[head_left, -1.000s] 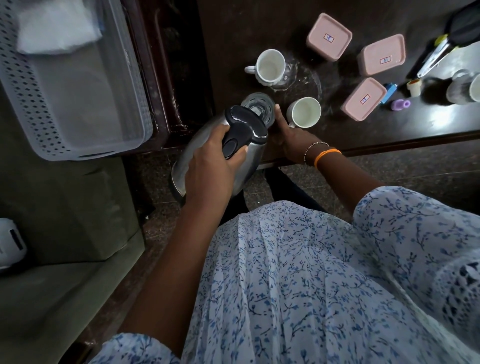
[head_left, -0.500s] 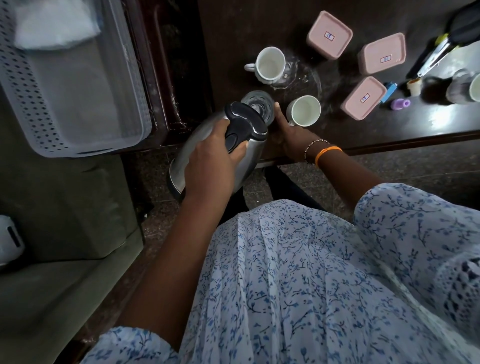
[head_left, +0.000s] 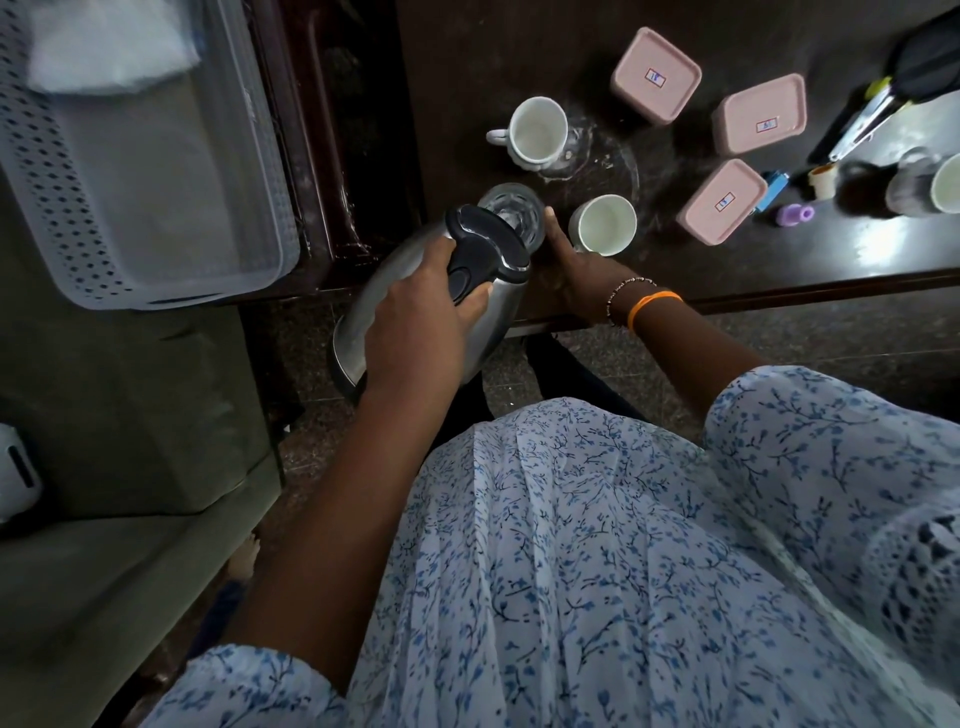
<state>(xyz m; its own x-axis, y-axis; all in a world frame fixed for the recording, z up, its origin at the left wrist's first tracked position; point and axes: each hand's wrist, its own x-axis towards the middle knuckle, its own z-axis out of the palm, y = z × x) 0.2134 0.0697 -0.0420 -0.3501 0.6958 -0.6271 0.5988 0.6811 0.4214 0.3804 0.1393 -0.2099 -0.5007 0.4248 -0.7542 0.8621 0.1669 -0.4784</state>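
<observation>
My left hand (head_left: 415, 317) grips the black handle of a steel electric kettle (head_left: 498, 306), which is tilted forward with its spout over a clear glass (head_left: 511, 210) near the table's front edge. My right hand (head_left: 571, 265) holds that glass from the right side, thumb up along its wall; the other fingers are hidden. Just right of the glass stands a white cup (head_left: 602, 223). A second white cup (head_left: 535, 130) with a handle stands farther back.
Three pink lidded boxes (head_left: 654, 73) (head_left: 761, 114) (head_left: 722, 200) sit on the dark table (head_left: 779, 254). Small bottles, a purple cap (head_left: 795, 214) and another white cup (head_left: 945, 184) crowd the right end. A grey perforated basket (head_left: 130, 171) stands at the left.
The kettle has tipped a little further toward the glass. My right hand has stayed on the glass.
</observation>
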